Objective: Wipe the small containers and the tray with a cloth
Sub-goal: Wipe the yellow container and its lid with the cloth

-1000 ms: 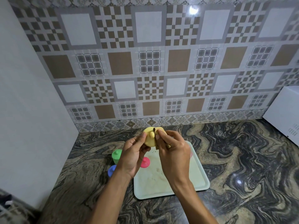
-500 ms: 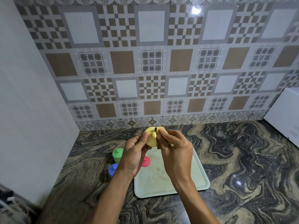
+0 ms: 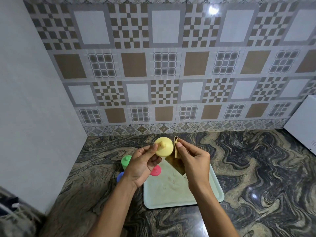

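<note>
My left hand [image 3: 143, 163] grips a small yellow container [image 3: 163, 146] with a knob on its lid, lifted above the counter. My right hand [image 3: 193, 161] pinches a brown cloth [image 3: 176, 157] just right of the container; the cloth hangs down over the tray. The pale tray [image 3: 172, 194] lies flat on the marbled counter below both hands, with crumbs and smears on it. A pink container [image 3: 156, 171] shows under my left hand at the tray's left edge. A green container [image 3: 125, 161] and a blue one [image 3: 120, 176] stand on the counter left of the tray.
A patterned tiled wall [image 3: 164, 74] backs the dark marbled counter [image 3: 256, 168]. A plain white wall [image 3: 34, 100] closes the left side. A white appliance [image 3: 304, 124] stands at the right edge. Some dark clutter [image 3: 12, 216] sits at the bottom left.
My right hand has drawn the cloth off the yellow container's top to its right side, so the lid and knob now show fully. The left hand still holds the container.
</note>
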